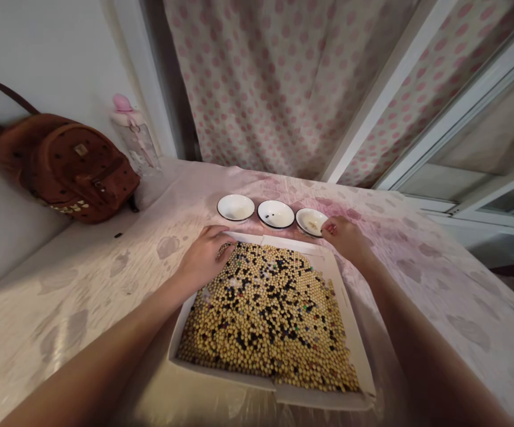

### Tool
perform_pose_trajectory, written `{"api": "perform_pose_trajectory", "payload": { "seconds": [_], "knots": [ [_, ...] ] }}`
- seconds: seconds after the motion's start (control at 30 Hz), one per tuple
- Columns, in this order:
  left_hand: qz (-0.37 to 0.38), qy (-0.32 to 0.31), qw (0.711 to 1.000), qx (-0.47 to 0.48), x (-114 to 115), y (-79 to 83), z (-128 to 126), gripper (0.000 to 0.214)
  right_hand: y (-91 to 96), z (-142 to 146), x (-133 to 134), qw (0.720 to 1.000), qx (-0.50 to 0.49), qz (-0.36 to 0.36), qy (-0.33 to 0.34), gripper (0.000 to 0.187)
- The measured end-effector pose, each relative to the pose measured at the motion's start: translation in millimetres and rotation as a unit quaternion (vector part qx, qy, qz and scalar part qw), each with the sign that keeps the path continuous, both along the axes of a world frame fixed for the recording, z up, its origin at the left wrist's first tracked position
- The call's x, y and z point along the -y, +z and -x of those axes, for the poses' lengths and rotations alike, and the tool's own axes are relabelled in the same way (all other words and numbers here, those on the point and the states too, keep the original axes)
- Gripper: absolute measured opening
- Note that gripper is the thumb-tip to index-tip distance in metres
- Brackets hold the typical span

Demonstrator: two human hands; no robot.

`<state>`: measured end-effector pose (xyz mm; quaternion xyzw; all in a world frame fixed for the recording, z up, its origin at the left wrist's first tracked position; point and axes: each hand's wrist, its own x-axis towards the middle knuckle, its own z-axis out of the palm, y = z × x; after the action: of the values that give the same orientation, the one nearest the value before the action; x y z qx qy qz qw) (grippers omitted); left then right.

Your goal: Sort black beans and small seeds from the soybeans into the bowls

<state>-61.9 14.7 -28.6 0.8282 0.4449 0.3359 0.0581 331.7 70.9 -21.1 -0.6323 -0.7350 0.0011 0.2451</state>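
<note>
A shallow white cardboard box (358, 332) holds a wide layer of small round beads (270, 314), mostly tan with black ones and a few coloured ones mixed in. My left hand (206, 255) grips the box's far left corner, its fingers bent over the rim. Beyond the box stand three white bowls with dark rims. My right hand (345, 238) is at the right bowl (309, 220), fingertips pinched together at its rim; what they hold is hidden. A few tan beads lie in that bowl. The middle bowl (275, 209) contains a few dark beads.
The left bowl (236, 203) shows nothing distinct inside. A brown backpack (79, 172) and a clear bottle with a pink cap (136, 136) stand at the back left against the wall. A patterned cloth (421, 308) covers the table; a dotted curtain (274, 77) hangs behind.
</note>
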Motion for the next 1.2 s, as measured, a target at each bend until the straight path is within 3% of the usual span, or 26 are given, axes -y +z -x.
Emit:
{"api": "perform_pose_trajectory", "payload": {
  "seconds": [0.1,0.23,0.47,0.67,0.87,1.0,1.2],
  "knots": [
    [0.003,0.002,1.0,-0.001,0,-1.2,0,0.017,3.8,-1,-9,0.999,0.006,0.036,-0.005,0.004],
    [0.011,0.005,1.0,-0.004,-2,-2.4,1,0.017,6.9,5,-9,1.0,0.007,0.026,-0.012,0.008],
    [0.018,0.013,1.0,-0.019,-2,-2.4,0,0.018,12.0,15,33,0.999,0.001,-0.039,-0.024,0.022],
    [0.018,0.013,0.999,-0.04,-3,-2.2,1,0.018,5.0,29,70,0.992,-0.047,-0.064,0.098,0.024],
    [0.021,0.008,0.999,-0.045,-3,-1.6,3,0.018,-2.6,41,78,0.986,-0.035,-0.034,0.162,0.031],
    [0.013,0.002,0.999,-0.046,-3,-1.8,3,0.018,-4.9,45,83,0.983,0.002,-0.034,0.178,0.033],
    [0.001,-0.008,0.999,-0.046,-2,-2.5,4,0.017,-0.1,39,87,0.985,0.083,-0.039,0.144,0.031]
  ]
}}
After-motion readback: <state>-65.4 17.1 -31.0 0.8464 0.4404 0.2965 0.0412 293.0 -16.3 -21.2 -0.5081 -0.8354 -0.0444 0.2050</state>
